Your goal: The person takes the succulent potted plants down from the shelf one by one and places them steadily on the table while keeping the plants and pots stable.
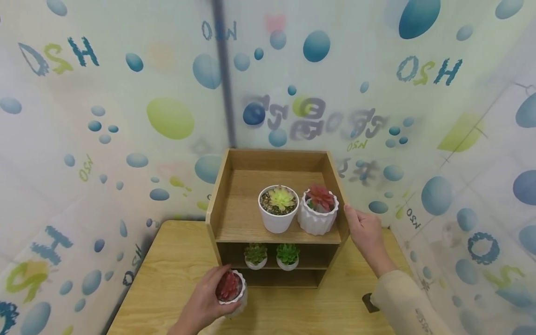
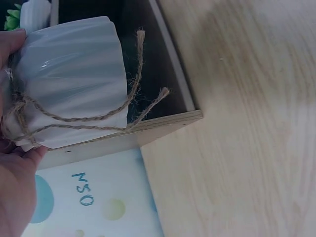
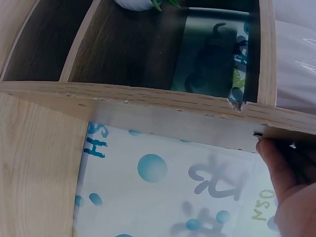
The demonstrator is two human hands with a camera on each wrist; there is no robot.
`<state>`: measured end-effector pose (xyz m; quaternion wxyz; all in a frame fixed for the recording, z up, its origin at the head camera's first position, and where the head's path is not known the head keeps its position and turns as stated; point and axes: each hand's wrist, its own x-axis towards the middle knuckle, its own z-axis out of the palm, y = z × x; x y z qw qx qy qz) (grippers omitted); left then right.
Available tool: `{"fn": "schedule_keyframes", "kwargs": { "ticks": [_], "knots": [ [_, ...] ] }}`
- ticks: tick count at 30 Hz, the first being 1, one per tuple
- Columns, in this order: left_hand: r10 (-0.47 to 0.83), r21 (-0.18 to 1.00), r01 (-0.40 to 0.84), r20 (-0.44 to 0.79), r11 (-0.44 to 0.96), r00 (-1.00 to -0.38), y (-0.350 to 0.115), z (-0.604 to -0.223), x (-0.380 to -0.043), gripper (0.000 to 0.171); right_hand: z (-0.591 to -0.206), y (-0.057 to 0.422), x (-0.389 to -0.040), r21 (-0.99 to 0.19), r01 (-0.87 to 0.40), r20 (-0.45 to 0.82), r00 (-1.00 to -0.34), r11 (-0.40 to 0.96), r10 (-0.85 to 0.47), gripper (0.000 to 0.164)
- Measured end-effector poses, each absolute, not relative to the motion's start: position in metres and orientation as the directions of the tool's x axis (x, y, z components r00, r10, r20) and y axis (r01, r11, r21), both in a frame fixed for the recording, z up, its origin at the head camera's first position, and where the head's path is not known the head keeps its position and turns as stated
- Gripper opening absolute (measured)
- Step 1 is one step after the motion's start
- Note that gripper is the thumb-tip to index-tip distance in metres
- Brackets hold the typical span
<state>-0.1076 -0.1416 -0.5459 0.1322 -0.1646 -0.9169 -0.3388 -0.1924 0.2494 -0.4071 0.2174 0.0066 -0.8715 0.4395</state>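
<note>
My left hand [image 1: 205, 298] grips a white fluted pot [image 1: 242, 291] with a red succulent [image 1: 229, 286], in front of the lower left of a wooden shelf [image 1: 247, 160]. In the left wrist view, brown twine [image 2: 94, 118] is tied around this pot and its ends hang loose. My right hand [image 1: 368, 235] holds the shelf's right side panel, fingertips at its upper edge. On the top level stand a smooth white pot [image 1: 276, 222] with a yellow-green succulent and another fluted white pot [image 1: 316, 223] with a red succulent.
Two small white pots with green succulents [image 1: 256, 254] [image 1: 287, 254] stand side by side on the middle level. The shelf stands on a light wooden table [image 1: 176, 251], close to the patterned wall covering [image 1: 167, 60]. A small dark object [image 1: 370, 302] shows beside the right sleeve.
</note>
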Motion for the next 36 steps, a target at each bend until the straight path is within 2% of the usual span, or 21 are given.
{"fn": "schedule_keyframes", "kwargs": {
  "ticks": [11, 22, 30, 36],
  "knots": [
    [0.196, 0.569, 0.393, 0.377, 0.722, -0.906, -0.141, -0.566, -0.110, 0.087, -0.409, 0.250, -0.192, -0.753, -0.176, 0.381, -0.902, 0.635, 0.202, 0.063],
    [0.187, 0.613, 0.296, 0.237, 0.732, -0.953, -0.141, -0.575, -0.113, 0.087, -0.408, 0.246, -0.190, -0.758, -0.153, 0.378, -0.896, 0.634, 0.234, 0.063],
    [0.176, 0.632, 0.269, 0.207, 0.726, -0.962, -0.141, -0.589, -0.116, 0.087, -0.412, 0.244, -0.192, -0.713, -0.209, 0.455, -0.864, 0.670, 0.215, 0.063],
    [0.160, 0.633, 0.254, 0.202, 0.732, -0.966, -0.141, -0.597, -0.116, 0.087, -0.414, 0.242, -0.193, -0.719, -0.203, 0.454, -0.861, 0.665, 0.228, 0.063]
  ]
}}
